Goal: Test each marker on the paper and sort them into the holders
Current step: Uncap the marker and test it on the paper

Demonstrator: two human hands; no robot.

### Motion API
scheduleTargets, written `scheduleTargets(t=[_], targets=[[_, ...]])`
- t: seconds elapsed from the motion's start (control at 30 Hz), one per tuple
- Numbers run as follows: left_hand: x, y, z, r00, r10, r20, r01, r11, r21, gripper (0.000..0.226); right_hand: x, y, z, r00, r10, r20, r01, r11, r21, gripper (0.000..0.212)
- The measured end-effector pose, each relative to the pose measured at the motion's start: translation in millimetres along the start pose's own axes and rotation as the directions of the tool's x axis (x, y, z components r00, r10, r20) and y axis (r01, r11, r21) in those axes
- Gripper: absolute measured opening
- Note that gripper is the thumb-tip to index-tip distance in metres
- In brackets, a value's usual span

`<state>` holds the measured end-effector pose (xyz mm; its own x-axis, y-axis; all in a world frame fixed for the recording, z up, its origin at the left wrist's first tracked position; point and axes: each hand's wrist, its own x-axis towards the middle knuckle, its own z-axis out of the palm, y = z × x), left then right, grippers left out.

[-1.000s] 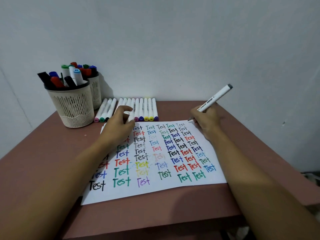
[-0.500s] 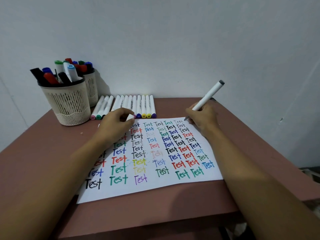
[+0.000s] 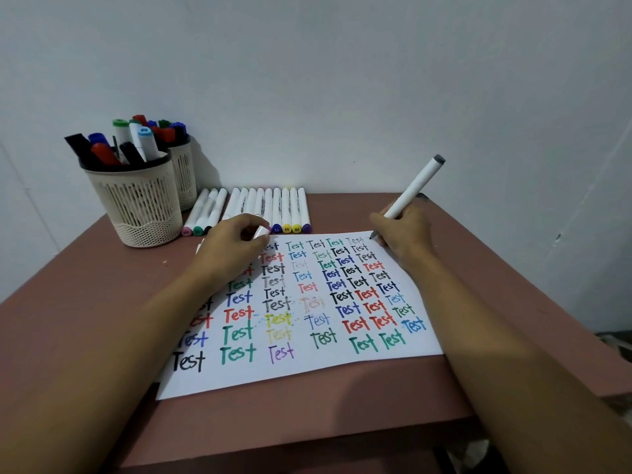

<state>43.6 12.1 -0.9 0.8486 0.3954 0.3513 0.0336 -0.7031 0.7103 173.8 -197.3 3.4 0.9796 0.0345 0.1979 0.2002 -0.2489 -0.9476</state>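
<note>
A white sheet of paper covered with coloured "Test" words lies on the brown table. My right hand grips a white marker with a grey end, its tip touching the paper's far right corner. My left hand rests on the paper's far left corner and holds a small white cap in curled fingers. A row of white markers lies beyond the paper. Two cream mesh holders stand at the far left, the front holder and the rear holder, both full of markers.
The brown table stands against a white wall. Its near edge runs just below the paper and its right edge drops off beside my right arm. A dark object lies behind the held marker.
My right hand has brought the marker's tip a little further right on the paper's top row. My left hand stays on the paper with the cap. The camera view shifted slightly.
</note>
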Motion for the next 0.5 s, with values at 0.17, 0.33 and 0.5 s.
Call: scheduleTargets(t=[0.17,0.33,0.5], targets=[[-0.7,-0.3,-0.2,1.0,0.0,-0.002,0.0,1.0,0.006,0.019,-1.6,-0.7,-1.8,1.0,-0.007,-0.025,0.007,1.0,0.004,0.017],[0.1,-0.2,0.3,1.0,0.006,-0.003,-0.006,1.0,0.014,0.019,-2.0,-1.2,-3.2,0.997,-0.005,-0.074,0.006,1.0,0.008,0.016],[-1.1,0.0,0.0,1.0,0.013,0.007,-0.013,1.0,0.005,0.019,-4.8,-3.1,-2.3,0.998,-0.018,-0.063,0.014,0.999,-0.051,0.018]])
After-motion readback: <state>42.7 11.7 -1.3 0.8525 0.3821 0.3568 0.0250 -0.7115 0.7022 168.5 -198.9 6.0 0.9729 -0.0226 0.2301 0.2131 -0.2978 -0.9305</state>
